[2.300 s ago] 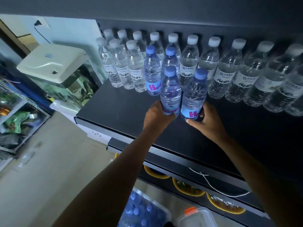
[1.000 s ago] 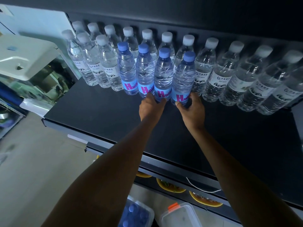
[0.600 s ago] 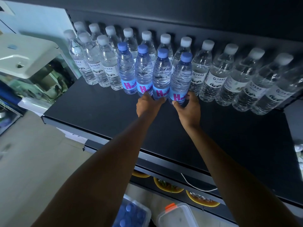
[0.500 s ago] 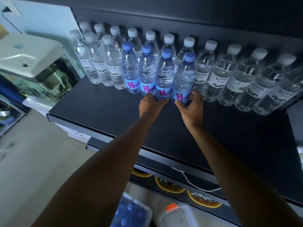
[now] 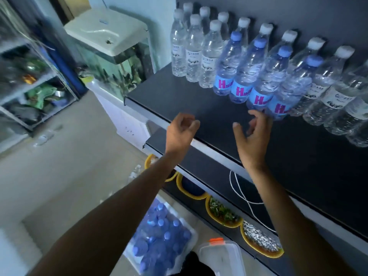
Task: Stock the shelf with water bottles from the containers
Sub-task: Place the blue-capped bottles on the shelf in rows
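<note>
Several blue-capped water bottles (image 5: 256,76) with blue and pink labels stand in a row on the black shelf (image 5: 199,104), in front of several white-capped bottles (image 5: 191,50). My left hand (image 5: 180,132) hovers over the shelf's front edge, fingers loosely curled, holding nothing. My right hand (image 5: 253,134) is empty too, its fingertips just short of the nearest blue-capped bottles. On the floor below, a clear container (image 5: 191,234) holds several more blue-capped bottles.
A second clear container with an orange clip (image 5: 221,255) sits beside the first. Yellow bowls (image 5: 223,214) line the lower shelf, with a white cord (image 5: 243,196) above them. A fish tank (image 5: 111,56) and a wire rack (image 5: 29,80) stand to the left.
Both hands have let go of the two blue-capped bottles, which now stand in the row, and have pulled back toward the shelf's front edge. The view has swung left and down.
</note>
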The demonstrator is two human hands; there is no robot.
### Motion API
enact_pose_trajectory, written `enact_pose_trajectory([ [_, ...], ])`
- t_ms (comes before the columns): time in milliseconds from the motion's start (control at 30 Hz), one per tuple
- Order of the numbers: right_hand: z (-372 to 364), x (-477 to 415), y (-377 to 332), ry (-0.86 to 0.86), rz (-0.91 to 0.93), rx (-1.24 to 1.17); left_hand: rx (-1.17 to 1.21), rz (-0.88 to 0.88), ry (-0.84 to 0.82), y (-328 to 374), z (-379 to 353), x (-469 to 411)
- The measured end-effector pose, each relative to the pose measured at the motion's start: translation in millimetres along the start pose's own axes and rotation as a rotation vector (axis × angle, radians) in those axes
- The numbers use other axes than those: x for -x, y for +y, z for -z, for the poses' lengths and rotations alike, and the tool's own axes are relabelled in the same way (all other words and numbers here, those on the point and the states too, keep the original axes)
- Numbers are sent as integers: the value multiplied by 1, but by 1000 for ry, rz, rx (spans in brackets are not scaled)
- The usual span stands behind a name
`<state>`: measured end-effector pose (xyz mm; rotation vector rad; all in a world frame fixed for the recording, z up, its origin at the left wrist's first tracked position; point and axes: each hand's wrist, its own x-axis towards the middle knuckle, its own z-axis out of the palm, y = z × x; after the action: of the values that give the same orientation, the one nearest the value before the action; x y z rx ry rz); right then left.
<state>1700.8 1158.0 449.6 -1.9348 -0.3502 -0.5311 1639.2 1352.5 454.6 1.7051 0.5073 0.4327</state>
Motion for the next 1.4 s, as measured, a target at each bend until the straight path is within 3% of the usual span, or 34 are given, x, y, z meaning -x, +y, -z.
enact_pose_trajectory([
  [233,-85,119,-57,-410,132,-24,-13,50,256,-75,137,40],
  [433,-150,257,-19,-692,101,80,-123,264,384,-206,236,104],
  [600,-187,351,38,-893,53,219,-362,428,295,-333,278,160],
  [767,-244,404,80,-1098,30,379,-511,519,136,-434,271,178],
  [900,-311,418,111,-1086,-116,412,-585,527,1,-495,247,159],
  [1033,-365,420,152,-1053,-269,507,-652,459,-85,-534,219,119],
  [1167,-378,426,179,-1186,-208,670,-718,404,-187,-551,190,85],
  [1400,-366,445,176,-1145,-159,680,-887,344,-326,-545,171,77],
])
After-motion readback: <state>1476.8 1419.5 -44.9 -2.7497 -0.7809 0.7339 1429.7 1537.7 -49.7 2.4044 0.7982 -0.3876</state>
